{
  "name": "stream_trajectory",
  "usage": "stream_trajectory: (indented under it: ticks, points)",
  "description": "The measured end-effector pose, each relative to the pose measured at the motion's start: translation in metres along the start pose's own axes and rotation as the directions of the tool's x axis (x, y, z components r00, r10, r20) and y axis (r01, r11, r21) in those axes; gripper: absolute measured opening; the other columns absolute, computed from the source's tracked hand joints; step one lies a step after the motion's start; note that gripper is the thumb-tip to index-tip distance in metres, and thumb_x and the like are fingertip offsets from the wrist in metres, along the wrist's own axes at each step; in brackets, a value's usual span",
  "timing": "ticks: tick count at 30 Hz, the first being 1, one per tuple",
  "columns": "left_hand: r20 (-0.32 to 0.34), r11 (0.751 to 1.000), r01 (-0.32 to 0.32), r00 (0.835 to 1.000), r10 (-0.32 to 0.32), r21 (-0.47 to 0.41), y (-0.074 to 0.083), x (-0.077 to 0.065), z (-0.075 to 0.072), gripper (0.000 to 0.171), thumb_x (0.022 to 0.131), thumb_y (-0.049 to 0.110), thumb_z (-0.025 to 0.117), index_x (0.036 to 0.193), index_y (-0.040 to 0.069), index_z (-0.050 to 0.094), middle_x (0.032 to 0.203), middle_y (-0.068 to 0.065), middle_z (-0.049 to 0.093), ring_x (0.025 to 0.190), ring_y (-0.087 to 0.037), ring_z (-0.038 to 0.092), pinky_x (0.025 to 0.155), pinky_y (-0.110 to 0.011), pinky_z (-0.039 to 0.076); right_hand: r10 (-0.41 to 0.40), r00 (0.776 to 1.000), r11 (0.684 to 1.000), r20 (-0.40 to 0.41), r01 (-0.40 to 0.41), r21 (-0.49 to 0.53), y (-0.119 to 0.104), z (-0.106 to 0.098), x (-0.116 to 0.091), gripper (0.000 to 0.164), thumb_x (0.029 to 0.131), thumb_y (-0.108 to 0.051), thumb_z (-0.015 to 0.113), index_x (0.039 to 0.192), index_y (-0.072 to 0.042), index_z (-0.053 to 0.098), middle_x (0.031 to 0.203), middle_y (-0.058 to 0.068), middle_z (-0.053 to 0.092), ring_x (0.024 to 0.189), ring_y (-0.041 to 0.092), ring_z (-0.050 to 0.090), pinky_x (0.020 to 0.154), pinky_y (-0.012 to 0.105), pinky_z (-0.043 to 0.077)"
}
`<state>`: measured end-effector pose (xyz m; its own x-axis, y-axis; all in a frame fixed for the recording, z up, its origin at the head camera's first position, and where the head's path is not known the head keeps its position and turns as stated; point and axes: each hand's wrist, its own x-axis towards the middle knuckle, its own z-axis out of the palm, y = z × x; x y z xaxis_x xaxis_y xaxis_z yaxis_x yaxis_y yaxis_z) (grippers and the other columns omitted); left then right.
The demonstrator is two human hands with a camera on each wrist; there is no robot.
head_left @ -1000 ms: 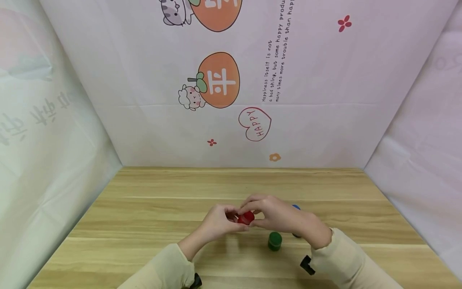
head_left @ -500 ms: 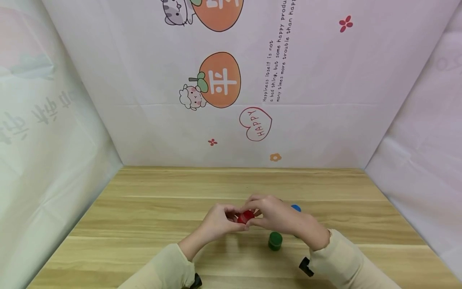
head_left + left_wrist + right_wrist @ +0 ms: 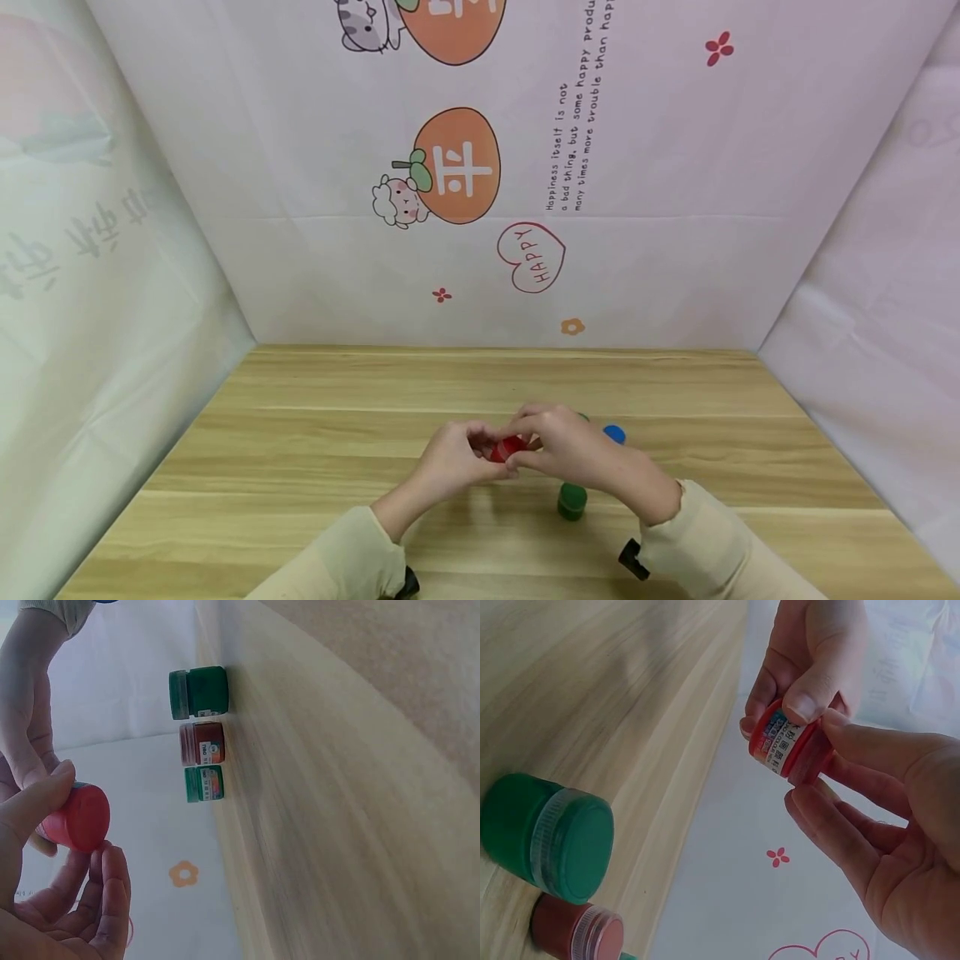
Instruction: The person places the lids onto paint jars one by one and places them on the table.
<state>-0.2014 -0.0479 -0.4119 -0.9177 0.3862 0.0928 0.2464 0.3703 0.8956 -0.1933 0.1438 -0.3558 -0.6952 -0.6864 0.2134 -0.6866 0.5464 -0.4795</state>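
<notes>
A small red paint jar [image 3: 780, 742] is held between both hands, raised above the table and tilted. My left hand [image 3: 453, 457] grips its labelled body, the thumb lying across the label in the right wrist view. At the other end, my right hand [image 3: 566, 446] pinches the lid [image 3: 811, 757] between thumb and fingers. The left wrist view shows the jar's smooth red end facing the camera. Whether the lid is loose cannot be seen. Nearest to the right forearm stands a closed green paint jar [image 3: 572, 502].
A reddish-brown jar [image 3: 202, 743] and a second green jar [image 3: 204, 784] stand beyond the near green one. Past the right wrist, a blue lid [image 3: 614, 434] shows. White printed cloth [image 3: 645, 250] walls the wooden table [image 3: 300, 467] at the back and sides.
The red jar has tilted a little and shifted slightly left. My right hand and forearm have turned slightly, uncovering more of the blue lid and a bit of green behind. The left hand barely moves.
</notes>
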Motion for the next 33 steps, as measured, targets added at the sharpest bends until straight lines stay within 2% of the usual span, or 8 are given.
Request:
stream_trajectory:
  ticks: [7, 11, 15, 19, 23, 28, 33]
  points:
    - [-0.016, 1.000, -0.005, 1.000, 0.005, 0.019, 0.000, 0.000, 0.000, 0.028, 0.068, 0.024, 0.084, 0.089, 0.014, 0.068, 0.077, 0.005, 0.063, 0.070, -0.013, 0.059, 0.060, -0.027, 0.050, 0.051, 0.998, 0.999, -0.019, -0.051, 0.005, -0.001, 0.003, 0.001, 0.026, 0.083, -0.018, 0.072, 0.108, -0.012, 0.071, 0.095, -0.002, 0.062, 0.069, 0.004, 0.055, 0.055, 0.018, 0.048]
    - [-0.006, 0.999, -0.029, 1.000, 0.029, 0.026, -0.002, -0.001, 0.000, 0.028, 0.069, 0.025, 0.083, 0.091, 0.014, 0.068, 0.076, 0.006, 0.063, 0.070, -0.013, 0.059, 0.059, -0.026, 0.050, 0.060, 0.998, 0.998, -0.011, -0.060, -0.005, -0.001, 0.004, 0.001, 0.027, 0.082, -0.018, 0.072, 0.109, -0.012, 0.071, 0.094, -0.002, 0.061, 0.068, 0.004, 0.055, 0.055, 0.018, 0.048]
    - [0.029, 0.998, -0.050, 0.998, 0.049, 0.040, -0.004, 0.000, 0.000, 0.029, 0.071, 0.028, 0.081, 0.093, 0.014, 0.069, 0.076, 0.007, 0.063, 0.070, -0.011, 0.059, 0.059, -0.025, 0.049, 0.047, 0.999, 0.999, 0.019, -0.047, -0.008, 0.001, 0.003, 0.000, 0.030, 0.082, -0.015, 0.072, 0.112, -0.010, 0.069, 0.097, -0.001, 0.062, 0.074, 0.006, 0.058, 0.060, 0.016, 0.048]
    - [0.062, 0.998, -0.051, 0.997, 0.048, 0.042, -0.006, 0.002, -0.001, 0.029, 0.073, 0.029, 0.080, 0.096, 0.014, 0.068, 0.079, 0.007, 0.063, 0.072, -0.011, 0.059, 0.061, -0.025, 0.049, 0.052, 0.998, 0.999, 0.036, -0.052, -0.007, 0.002, -0.001, -0.002, 0.031, 0.084, -0.018, 0.071, 0.115, -0.012, 0.067, 0.103, -0.003, 0.061, 0.086, 0.011, 0.060, 0.070, 0.022, 0.050]
    - [0.090, 0.997, -0.061, 0.994, 0.056, 0.052, -0.009, 0.002, -0.003, 0.029, 0.073, 0.023, 0.080, 0.098, 0.014, 0.068, 0.083, 0.007, 0.064, 0.074, -0.012, 0.059, 0.064, -0.025, 0.049, 0.052, 0.999, 0.997, 0.006, -0.052, -0.053, 0.005, -0.006, -0.006, 0.031, 0.086, -0.022, 0.069, 0.115, -0.013, 0.066, 0.108, -0.003, 0.061, 0.090, 0.013, 0.060, 0.072, 0.025, 0.050]
    - [0.135, 0.988, -0.088, 0.988, 0.071, 0.125, -0.016, 0.003, -0.005, 0.025, 0.071, 0.015, 0.081, 0.092, 0.013, 0.068, 0.083, 0.008, 0.064, 0.072, -0.008, 0.059, 0.066, -0.024, 0.049, 0.046, 0.998, 0.995, -0.042, -0.049, -0.083, 0.010, -0.011, -0.014, 0.030, 0.086, -0.019, 0.069, 0.115, -0.013, 0.065, 0.109, -0.001, 0.061, 0.089, 0.011, 0.061, 0.074, 0.024, 0.050]
    - [0.190, 0.985, -0.070, 0.981, 0.039, 0.158, -0.023, 0.004, -0.005, 0.023, 0.069, 0.010, 0.081, 0.088, 0.013, 0.067, 0.079, 0.008, 0.062, 0.071, -0.005, 0.059, 0.066, -0.023, 0.048, 0.071, 0.996, 0.995, -0.056, -0.075, -0.070, 0.019, -0.013, -0.023, 0.030, 0.086, -0.017, 0.068, 0.115, -0.015, 0.065, 0.107, -0.001, 0.061, 0.088, 0.010, 0.059, 0.073, 0.028, 0.051]
